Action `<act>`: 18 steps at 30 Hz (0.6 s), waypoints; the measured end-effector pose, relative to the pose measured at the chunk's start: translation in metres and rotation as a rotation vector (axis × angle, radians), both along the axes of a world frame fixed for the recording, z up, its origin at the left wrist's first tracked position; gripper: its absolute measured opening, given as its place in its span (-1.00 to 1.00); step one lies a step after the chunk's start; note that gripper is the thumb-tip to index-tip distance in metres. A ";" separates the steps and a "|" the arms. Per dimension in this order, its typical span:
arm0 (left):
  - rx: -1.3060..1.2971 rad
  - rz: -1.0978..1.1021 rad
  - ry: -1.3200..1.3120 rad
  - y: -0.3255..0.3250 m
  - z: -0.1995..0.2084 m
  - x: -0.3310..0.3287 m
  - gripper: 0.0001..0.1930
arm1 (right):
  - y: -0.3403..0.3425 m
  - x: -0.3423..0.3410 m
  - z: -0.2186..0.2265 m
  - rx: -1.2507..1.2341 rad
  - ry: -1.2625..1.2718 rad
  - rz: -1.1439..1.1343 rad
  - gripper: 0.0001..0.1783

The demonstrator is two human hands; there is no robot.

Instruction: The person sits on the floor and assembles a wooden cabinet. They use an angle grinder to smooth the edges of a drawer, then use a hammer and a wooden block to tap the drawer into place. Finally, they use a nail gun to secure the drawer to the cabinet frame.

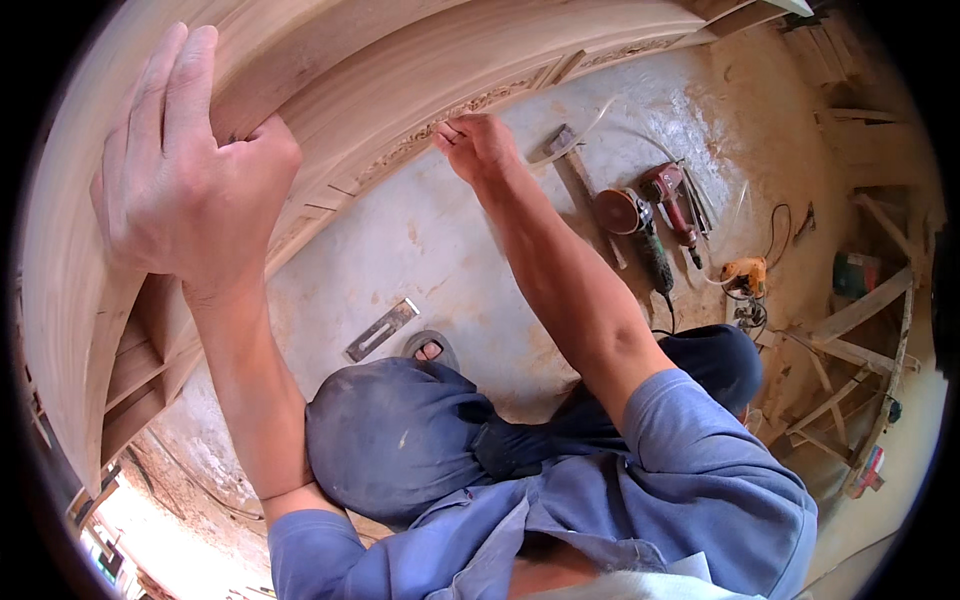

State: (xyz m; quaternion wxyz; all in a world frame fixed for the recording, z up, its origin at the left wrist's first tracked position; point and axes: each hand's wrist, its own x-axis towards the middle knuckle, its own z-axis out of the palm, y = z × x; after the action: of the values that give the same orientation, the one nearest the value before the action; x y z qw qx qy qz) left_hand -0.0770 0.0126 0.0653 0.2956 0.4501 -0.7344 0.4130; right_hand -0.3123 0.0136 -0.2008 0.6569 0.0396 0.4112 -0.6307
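Observation:
My left hand (195,185) rests on a large curved piece of pale wood (390,75), its fingers stretched out along the surface and its thumb over an inner edge. Farther along the piece, my right hand (482,148) has its fingers curled in at the lower edge. Whatever those fingers hold, if anything, is hidden. A band of wood shavings (400,152) lies along the ledge beside my right hand. Two thin dark nail-like pins (330,198) stick out from the lower edge between my hands.
On the dusty floor lie a hammer (590,190), an angle grinder (652,258), a red power tool (672,200) and an orange power tool (745,272). A flat slotted tool (383,330) lies near my sandalled foot (430,350). A wooden frame (860,310) stands at the right.

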 end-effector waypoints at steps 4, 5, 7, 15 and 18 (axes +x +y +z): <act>0.014 0.000 0.001 0.006 0.003 -0.003 -0.50 | 0.007 -0.002 0.001 -0.011 -0.006 0.067 -0.73; 0.019 -0.007 -0.021 0.008 0.007 -0.002 -0.50 | 0.007 -0.005 -0.002 -0.004 -0.019 0.113 -0.73; -0.022 -0.021 -0.008 0.007 0.006 -0.004 -0.51 | 0.012 -0.018 0.004 -0.011 0.071 0.211 -0.66; -0.104 -0.250 0.050 0.001 -0.002 0.000 -0.45 | 0.045 -0.134 0.011 0.056 0.634 0.732 -0.52; -0.026 -0.211 0.041 0.006 0.001 -0.001 -0.41 | 0.067 -0.231 0.022 -0.146 1.353 1.060 -0.63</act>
State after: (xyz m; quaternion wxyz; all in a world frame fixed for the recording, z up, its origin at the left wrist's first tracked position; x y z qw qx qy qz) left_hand -0.0779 0.0185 0.0659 0.3582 0.3749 -0.7661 0.3797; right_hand -0.5432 0.0801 -0.1786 0.4796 -0.5841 0.6366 -0.1537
